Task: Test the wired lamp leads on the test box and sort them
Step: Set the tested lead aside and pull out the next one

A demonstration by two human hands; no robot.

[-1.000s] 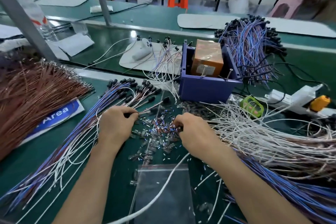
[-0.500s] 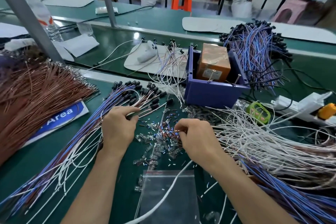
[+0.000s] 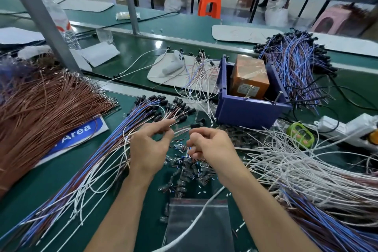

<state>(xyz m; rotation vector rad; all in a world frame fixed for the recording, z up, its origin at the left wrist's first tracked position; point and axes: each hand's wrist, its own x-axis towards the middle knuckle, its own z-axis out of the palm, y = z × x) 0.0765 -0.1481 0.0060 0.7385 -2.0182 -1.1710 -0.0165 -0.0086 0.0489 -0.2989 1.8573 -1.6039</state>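
Observation:
My left hand (image 3: 150, 145) hovers above the green bench and pinches the thin wires of one lamp lead (image 3: 196, 125), whose black cap points right. Close beside it, my right hand (image 3: 211, 146) has its fingers curled round a small part taken from the heap of small clear lamp parts (image 3: 190, 170) below. A fan of blue and brown leads with black caps (image 3: 131, 129) spreads to the left. The purple test box (image 3: 251, 109) holds an orange block (image 3: 249, 75) behind my hands.
Copper-brown wires (image 3: 41, 106) pile up at the left and loose white wires (image 3: 296, 161) at the right. More capped blue leads (image 3: 294, 63) lie behind the box. A clear plastic bag (image 3: 198, 225) sits near me. A green device (image 3: 299, 136) and a white power strip (image 3: 347, 127) are at the right.
Both hands have risen off the parts heap and drawn closer together. My left hand has lifted one lead out of the capped bundle.

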